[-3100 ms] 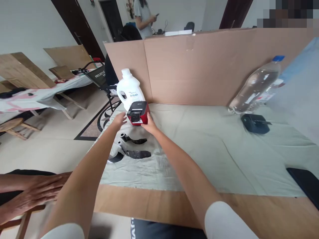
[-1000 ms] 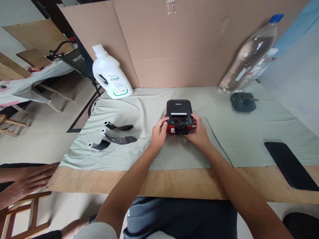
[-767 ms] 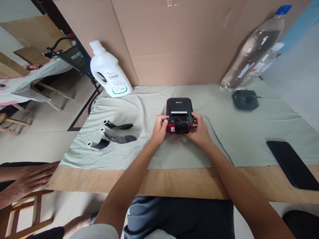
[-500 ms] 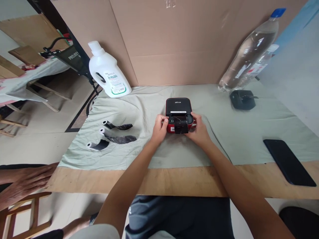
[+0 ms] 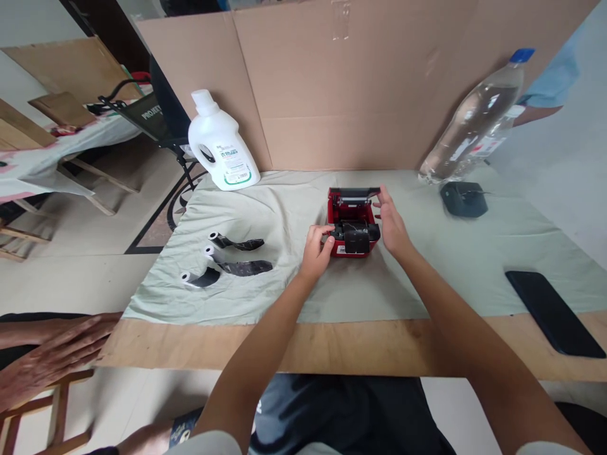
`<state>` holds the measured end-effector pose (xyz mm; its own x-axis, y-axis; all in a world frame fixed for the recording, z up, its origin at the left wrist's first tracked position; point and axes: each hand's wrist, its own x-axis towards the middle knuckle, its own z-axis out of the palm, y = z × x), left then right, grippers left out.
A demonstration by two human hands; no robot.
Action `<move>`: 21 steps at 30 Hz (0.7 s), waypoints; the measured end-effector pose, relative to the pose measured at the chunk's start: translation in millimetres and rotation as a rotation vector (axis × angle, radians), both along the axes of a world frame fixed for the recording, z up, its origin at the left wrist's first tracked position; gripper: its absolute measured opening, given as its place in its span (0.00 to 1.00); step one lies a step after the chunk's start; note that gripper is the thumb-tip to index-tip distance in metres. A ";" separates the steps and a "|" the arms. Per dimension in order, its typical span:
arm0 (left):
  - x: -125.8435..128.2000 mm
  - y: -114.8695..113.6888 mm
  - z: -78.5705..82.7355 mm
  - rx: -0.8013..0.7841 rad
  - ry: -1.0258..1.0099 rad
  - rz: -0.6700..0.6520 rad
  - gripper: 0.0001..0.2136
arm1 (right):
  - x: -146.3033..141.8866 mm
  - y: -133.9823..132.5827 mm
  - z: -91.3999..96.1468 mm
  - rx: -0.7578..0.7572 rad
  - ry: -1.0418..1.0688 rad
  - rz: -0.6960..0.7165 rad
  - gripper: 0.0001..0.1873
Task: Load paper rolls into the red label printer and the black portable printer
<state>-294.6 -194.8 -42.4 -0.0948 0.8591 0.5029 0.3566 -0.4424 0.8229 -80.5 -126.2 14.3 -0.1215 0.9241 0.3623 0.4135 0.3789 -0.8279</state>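
Got both forearms [image 5: 275,309] stretched over the bench [image 5: 355,346]. Got the left grip [image 5: 316,254] curled at the near left corner of a red printer [image 5: 353,215], touching it, but can't tell if clamped. Holding the right grip [image 5: 392,224] upright by the other side with fingers apart and tips at the raised lid's [image 5: 355,192] end. Find that printer on the green cloth [image 5: 360,294], right of three rolls [image 5: 244,268].

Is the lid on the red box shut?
No, the lid is raised at the back, and you can see inside the red box.
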 end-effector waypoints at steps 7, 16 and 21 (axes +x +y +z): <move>0.2 1.0 -1.6 0.005 -0.014 -0.010 0.20 | -18.3 8.3 32.7 -0.007 -0.381 -0.093 0.20; 0.8 2.4 0.2 0.016 0.012 0.001 0.21 | -60.1 65.6 81.9 -0.359 -1.094 0.390 0.14; 0.0 0.6 4.5 0.005 0.062 -0.011 0.20 | -86.7 51.6 86.9 -0.132 -0.870 0.366 0.16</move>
<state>-294.7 -194.2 -37.9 -0.0536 0.8573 0.5121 0.4015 -0.4510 0.7971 -167.2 -74.7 101.2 -0.5891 0.8023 -0.0962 0.7790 0.5321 -0.3317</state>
